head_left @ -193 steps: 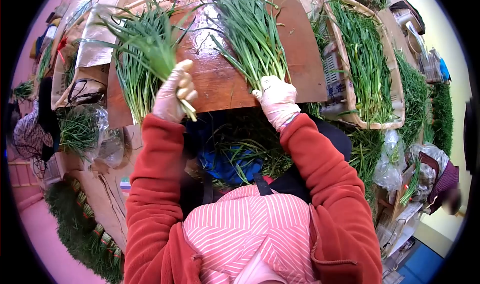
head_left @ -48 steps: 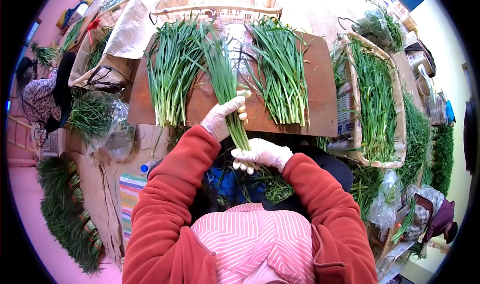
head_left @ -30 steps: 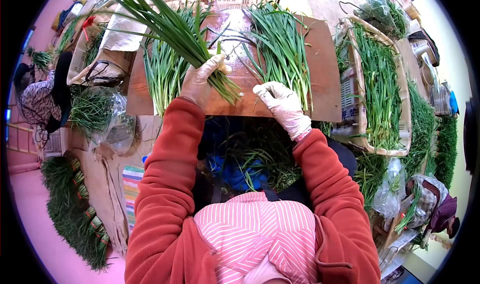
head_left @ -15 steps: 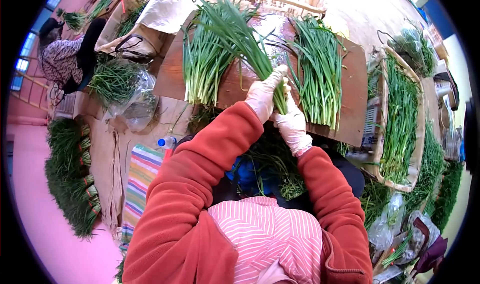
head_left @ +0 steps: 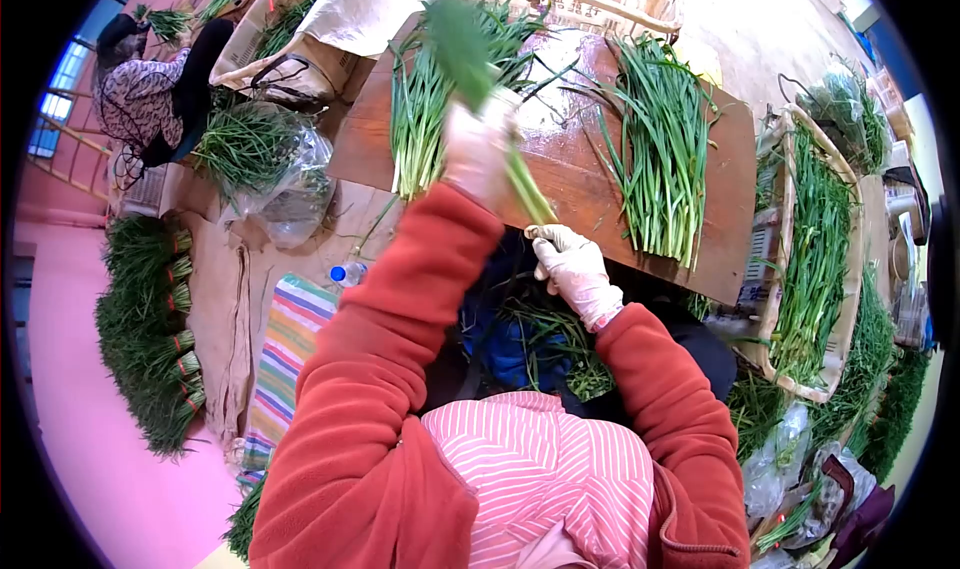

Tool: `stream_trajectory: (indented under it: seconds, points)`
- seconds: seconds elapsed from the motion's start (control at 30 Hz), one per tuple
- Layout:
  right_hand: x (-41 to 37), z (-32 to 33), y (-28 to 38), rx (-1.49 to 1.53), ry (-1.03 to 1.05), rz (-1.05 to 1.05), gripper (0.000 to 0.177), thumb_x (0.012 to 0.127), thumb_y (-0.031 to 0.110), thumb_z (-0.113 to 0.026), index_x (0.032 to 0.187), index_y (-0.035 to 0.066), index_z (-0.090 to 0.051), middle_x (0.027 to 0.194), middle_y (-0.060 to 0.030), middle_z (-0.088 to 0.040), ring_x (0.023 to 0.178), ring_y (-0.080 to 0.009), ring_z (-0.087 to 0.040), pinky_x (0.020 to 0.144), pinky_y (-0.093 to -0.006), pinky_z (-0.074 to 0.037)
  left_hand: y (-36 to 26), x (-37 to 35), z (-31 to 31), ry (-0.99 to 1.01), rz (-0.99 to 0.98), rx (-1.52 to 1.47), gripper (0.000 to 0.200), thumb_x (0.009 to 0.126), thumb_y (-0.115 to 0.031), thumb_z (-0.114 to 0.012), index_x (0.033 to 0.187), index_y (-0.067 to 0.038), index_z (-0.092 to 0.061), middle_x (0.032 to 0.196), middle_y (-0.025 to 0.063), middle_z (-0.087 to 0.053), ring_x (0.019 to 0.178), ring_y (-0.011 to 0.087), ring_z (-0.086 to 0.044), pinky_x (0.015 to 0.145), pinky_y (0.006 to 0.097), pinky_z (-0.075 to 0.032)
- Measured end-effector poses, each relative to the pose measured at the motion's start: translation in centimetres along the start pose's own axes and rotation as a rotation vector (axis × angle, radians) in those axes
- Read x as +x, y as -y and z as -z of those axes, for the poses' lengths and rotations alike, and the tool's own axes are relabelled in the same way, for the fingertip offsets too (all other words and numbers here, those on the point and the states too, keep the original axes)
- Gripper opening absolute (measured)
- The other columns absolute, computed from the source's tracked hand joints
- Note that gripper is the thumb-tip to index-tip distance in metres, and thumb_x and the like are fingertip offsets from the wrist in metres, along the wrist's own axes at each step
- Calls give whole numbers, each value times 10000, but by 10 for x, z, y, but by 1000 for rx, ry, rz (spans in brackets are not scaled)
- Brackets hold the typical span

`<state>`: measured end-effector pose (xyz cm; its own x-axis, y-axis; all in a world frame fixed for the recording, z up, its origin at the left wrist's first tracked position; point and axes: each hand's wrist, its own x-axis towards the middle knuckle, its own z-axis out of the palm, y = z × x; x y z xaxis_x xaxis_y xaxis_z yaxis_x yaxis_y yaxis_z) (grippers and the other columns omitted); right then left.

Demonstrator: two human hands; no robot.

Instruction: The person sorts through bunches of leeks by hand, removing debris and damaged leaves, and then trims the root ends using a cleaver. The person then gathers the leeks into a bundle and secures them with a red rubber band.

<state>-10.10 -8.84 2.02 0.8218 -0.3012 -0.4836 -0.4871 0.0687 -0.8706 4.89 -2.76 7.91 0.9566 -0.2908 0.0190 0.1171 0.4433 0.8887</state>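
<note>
Green stalks with long leaves: one bunch of greens (head_left: pixel 527 191) is held up at the centre of the frame. The left hand (head_left: pixel 478 149) (gloved, motion-blurred) is wrapped fully round the stalks in a closed fist, and the leaves fan toward the top edge. The right hand (head_left: pixel 572 269), also gloved, sits just below at lower centre. Its fingers are curled, with thumb and forefinger meeting at the cut ends of the bunch. Whether it actually grips them, or something small there, cannot be told.

Behind the bunch a wooden board (head_left: pixel 570 169) lies across the upper middle. It carries a left pile (head_left: pixel 415 129) and a right pile (head_left: pixel 660 159) of the same greens, apart from each other. A basket (head_left: pixel 772 304) at the right holds more. Tied bundles (head_left: pixel 140 319) lie at the left edge, and another person (head_left: pixel 140 99) sits at upper left.

Handling, judged: the bunch is light, the leaves limp and easily creased, the lower stalks firmer. The best hold is a whole-hand wrap low on the stalks, near the cut ends. A slack grip would let single stalks slide out; a hard squeeze would bruise them.
</note>
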Motion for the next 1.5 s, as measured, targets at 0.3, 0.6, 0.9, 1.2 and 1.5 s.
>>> stream_trajectory:
  seconds: [0.3,0.6,0.9,1.2,1.5]
  points:
    - [-5,36,14,42,-179,110,239,876,163,-531,1097,96,-594,623,17,-543,461,-35,-441,420,-183,-374,-55,124,174,-189,77,503,355,773,-89,-617,1107,-72,-499,781,16,-552,577,108,-529,520,243,-454]
    - [4,39,11,29,-190,83,257,867,144,-539,1115,105,-590,726,18,-563,535,-36,-478,451,-181,-397,36,161,220,156,161,1062,451,817,-240,-609,1209,-50,-490,1088,83,-579,972,189,-529,877,306,-391]
    - [0,47,11,-2,-203,101,268,868,131,-530,1130,100,-582,742,0,-554,555,-39,-482,474,-184,-407,13,157,213,168,201,1115,713,814,-566,-501,1269,-22,-426,1170,149,-539,1082,233,-494,958,301,-324]
    - [12,51,-16,-291,-288,391,251,832,181,-548,1060,90,-604,961,-122,-632,879,-255,-613,782,-312,-477,57,138,167,277,478,235,486,931,-397,-407,1251,-35,-465,1195,36,-525,1018,133,-509,947,252,-363]
    - [-2,129,6,-304,-780,599,237,831,183,-567,1015,40,-610,953,-113,-623,894,-233,-598,812,-296,-457,67,165,210,67,263,643,729,836,-608,-419,1336,-81,-352,1265,56,-476,1057,196,-494,919,300,-392]
